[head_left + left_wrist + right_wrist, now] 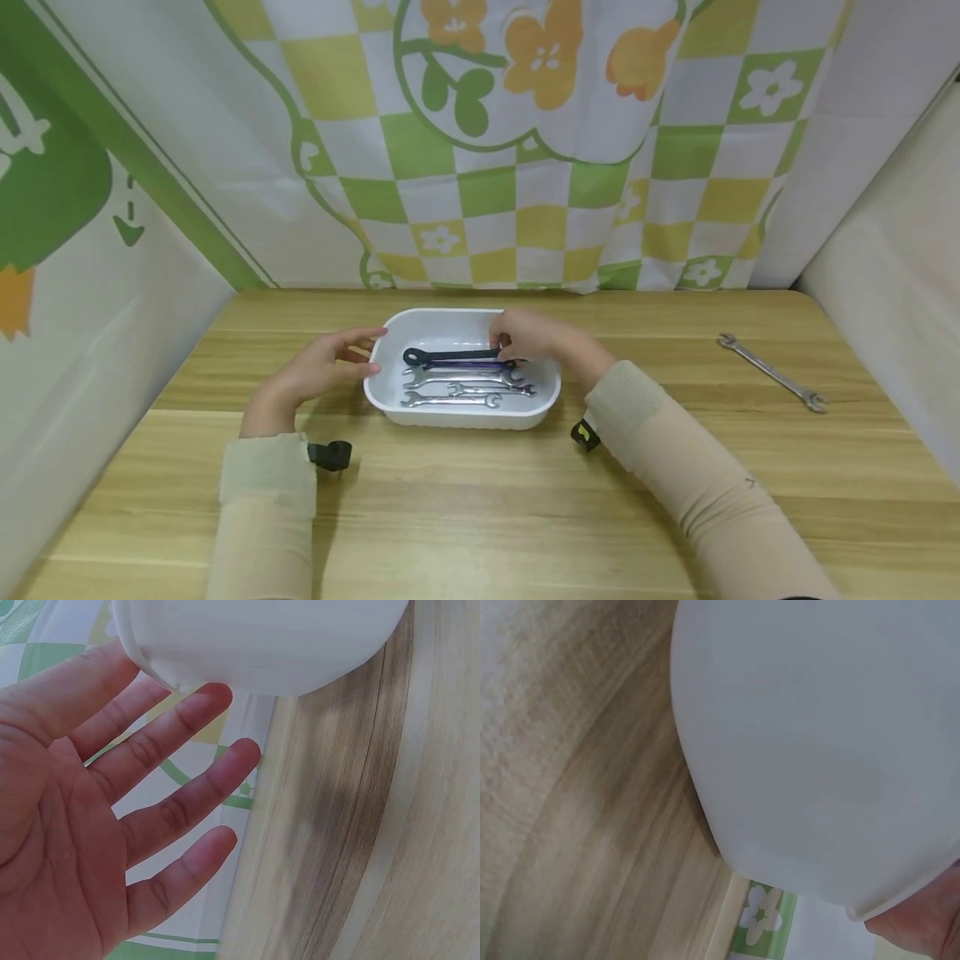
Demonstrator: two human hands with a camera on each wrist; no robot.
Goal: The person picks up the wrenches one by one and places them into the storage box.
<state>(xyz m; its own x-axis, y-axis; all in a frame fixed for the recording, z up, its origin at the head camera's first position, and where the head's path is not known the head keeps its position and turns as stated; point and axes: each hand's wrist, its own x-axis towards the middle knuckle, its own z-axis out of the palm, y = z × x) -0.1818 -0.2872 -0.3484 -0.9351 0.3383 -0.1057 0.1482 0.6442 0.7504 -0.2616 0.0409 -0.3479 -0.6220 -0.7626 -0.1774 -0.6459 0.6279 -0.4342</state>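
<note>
A white plastic box stands on the table, with several wrenches laid side by side in it. My right hand reaches over its far right rim and pinches the right end of a black wrench. Just in front of that lies a dark purple wrench, then silver open-end wrenches. At the box's left end, my left hand touches the rim with thumb and fingertip. Its other fingers are spread and fairly straight in the left wrist view. The right wrist view shows mostly the box wall, hiding the right fingertips.
Another silver wrench lies slantwise on the wooden table, to the right of the box. A checked, flowered cloth hangs behind the table's far edge. White cloth walls stand at left and right.
</note>
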